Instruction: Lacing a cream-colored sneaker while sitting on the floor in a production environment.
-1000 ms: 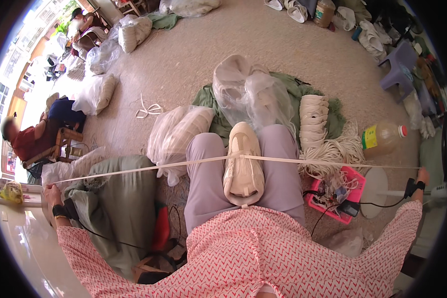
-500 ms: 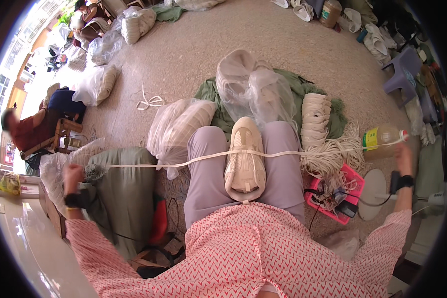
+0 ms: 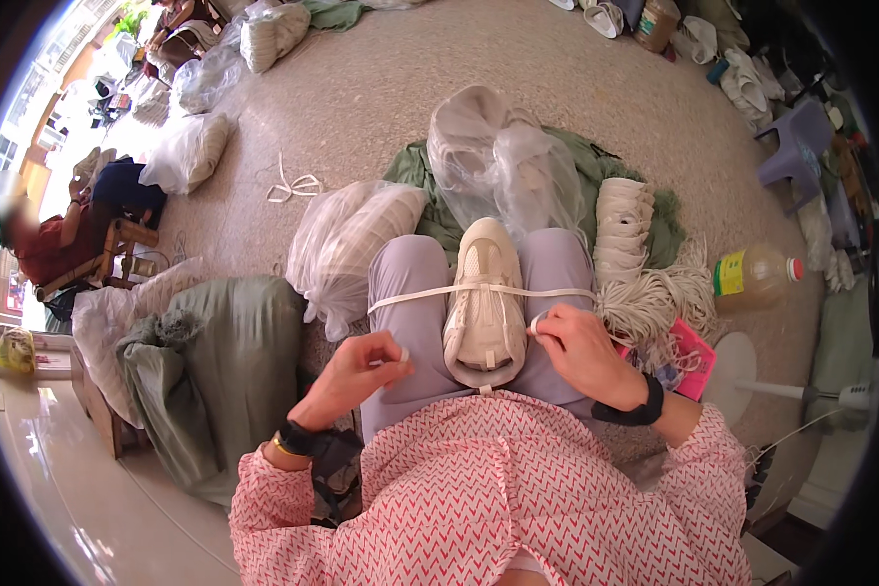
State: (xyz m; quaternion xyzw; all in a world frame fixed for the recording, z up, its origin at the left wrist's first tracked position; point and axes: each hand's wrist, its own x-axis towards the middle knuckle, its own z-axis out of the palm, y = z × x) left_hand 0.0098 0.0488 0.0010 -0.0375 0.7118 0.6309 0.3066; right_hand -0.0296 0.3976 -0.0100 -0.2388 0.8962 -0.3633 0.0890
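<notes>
A cream shoe (image 3: 483,327) lies between my knees, toe pointing away and heel opening toward me. A flat white shoelace (image 3: 415,294) crosses its upper and drapes over both thighs. My left hand (image 3: 354,376) is closed in a pinch above my left thigh, apart from the shoe. At the shoe's right edge, near the heel end, my right hand (image 3: 584,354) is pinched too. Small white patches show at the fingertips of both hands; whether these are lace or finger coverings is unclear.
Bagged pale shoe parts (image 3: 356,244) lie beyond my left knee. Right of my knees are stacked cream uppers (image 3: 623,220), a heap of laces (image 3: 645,303) and a pink basket (image 3: 695,361). Farther right stands a capped bottle (image 3: 762,278). Another person (image 3: 49,239) sits at far left.
Both hands have come inward from wide apart to beside the shoe. The lace, stretched taut across the view before, now lies over the shoe and thighs.
</notes>
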